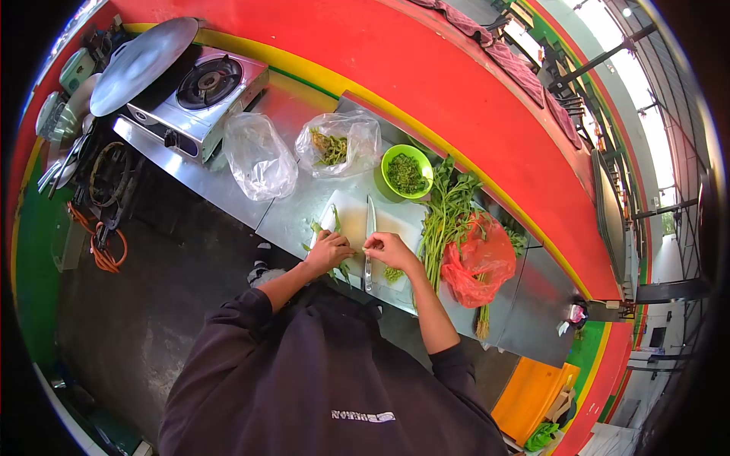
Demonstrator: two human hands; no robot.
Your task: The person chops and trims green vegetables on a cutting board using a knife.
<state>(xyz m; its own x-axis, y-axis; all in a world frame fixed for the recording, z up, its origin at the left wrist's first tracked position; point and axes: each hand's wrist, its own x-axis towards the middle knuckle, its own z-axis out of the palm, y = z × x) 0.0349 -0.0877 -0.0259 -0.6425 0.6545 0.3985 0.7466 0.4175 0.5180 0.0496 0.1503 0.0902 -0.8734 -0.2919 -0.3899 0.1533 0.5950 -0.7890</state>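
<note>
My left hand (331, 251) is closed over green leafy stems (338, 220) at the left side of a white cutting board (411, 220). Leaves stick out above and below its fingers. My right hand (389, 248) has its fingertips pinched together over the middle of a long silver knife (371, 216). The knife lies lengthwise on the board, its two ends showing past the fingers. Whether the pinch holds the knife or a small piece cannot be made out. Chopped green bits (393, 274) lie on the board below my right hand.
Behind the board stand a green bowl (385, 185) of chopped greens and a clear bag (363, 137) with trimmings. Another clear bag (262, 159) lies left of it. Long-stemmed greens (437, 235) and a red plastic bag (480, 262) are at right. A gas stove (243, 87) stands far left.
</note>
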